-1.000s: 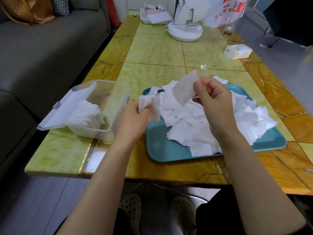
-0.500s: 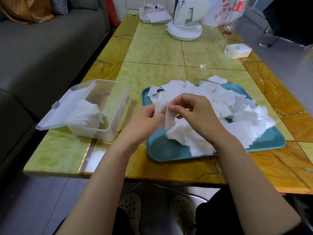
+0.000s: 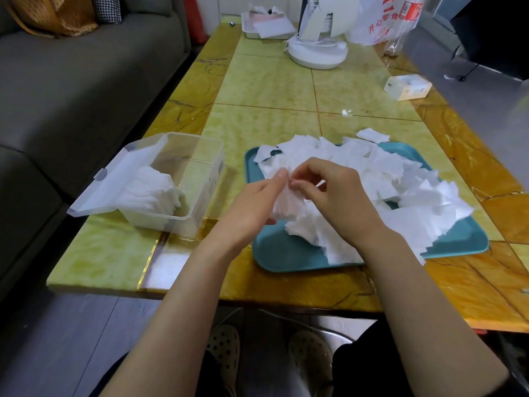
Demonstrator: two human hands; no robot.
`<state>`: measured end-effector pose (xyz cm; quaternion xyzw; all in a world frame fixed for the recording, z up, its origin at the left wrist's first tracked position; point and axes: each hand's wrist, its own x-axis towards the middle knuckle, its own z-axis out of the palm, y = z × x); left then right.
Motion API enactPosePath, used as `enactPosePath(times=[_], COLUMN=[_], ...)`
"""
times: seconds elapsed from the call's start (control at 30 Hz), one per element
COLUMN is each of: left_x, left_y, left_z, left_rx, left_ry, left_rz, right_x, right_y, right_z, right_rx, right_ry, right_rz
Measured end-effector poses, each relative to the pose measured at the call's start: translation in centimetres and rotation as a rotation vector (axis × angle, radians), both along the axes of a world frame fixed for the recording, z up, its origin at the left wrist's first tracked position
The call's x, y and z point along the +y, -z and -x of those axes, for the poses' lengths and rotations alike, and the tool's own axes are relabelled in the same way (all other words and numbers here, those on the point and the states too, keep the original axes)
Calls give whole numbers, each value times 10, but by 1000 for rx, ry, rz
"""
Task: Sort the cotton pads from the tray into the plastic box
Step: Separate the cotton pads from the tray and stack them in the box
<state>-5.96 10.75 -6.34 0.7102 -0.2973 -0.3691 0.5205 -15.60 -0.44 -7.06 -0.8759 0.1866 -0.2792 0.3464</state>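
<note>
A teal tray [image 3: 286,253] on the table carries a loose heap of white cotton pads [image 3: 400,184]. Left of it stands a clear plastic box [image 3: 200,179] with its lid folded open and a stack of pads [image 3: 148,190] lying inside. My left hand [image 3: 252,207] and my right hand [image 3: 337,196] meet over the tray's left part, both pinching a small bunch of cotton pads [image 3: 286,202] between thumb and fingers. One pad [image 3: 372,135] lies on the table just beyond the tray's far rim.
A white fan base [image 3: 317,53], a small white carton [image 3: 406,86], a white tray with papers [image 3: 266,27] and a plastic bag [image 3: 380,21] stand at the table's far end. A grey sofa [image 3: 71,96] runs along the left side.
My right hand brought the pad it held up down to my left hand. Both hands now pinch the small bunch together over the tray.
</note>
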Motion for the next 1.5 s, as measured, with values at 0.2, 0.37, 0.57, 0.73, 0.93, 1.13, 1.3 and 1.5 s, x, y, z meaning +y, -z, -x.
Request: enactPosePath(times=[0.2,0.37,0.57,0.73,0.93,1.13,1.3,1.5], left_x=[2,7,21,44,88,121,126,126], left_y=[13,15,15,5,0,10,14,13], left_z=[-5,-13,-20,-37,-79,-95,-99,-99], left_rx=[-347,-398,-561,-694,-750,-635,-627,-643], left_ry=[-73,-35,15,-215,-471,-423,-374,-336], left_rz=[-20,38,32,58,-139,-457,-416,-454], right_x=[2,10,19,27,46,59,61,81], right_y=[9,8,2,5,-3,-11,0,11], right_z=[-7,-10,-14,-22,-68,-143,-182,-190], right_rx=[-23,44,-33,-116,-207,-54,251,396], right_ry=[-1,-82,-88,86,131,46,-27,-213], right_rz=[110,-197,-289,-237,-53,114,298,343])
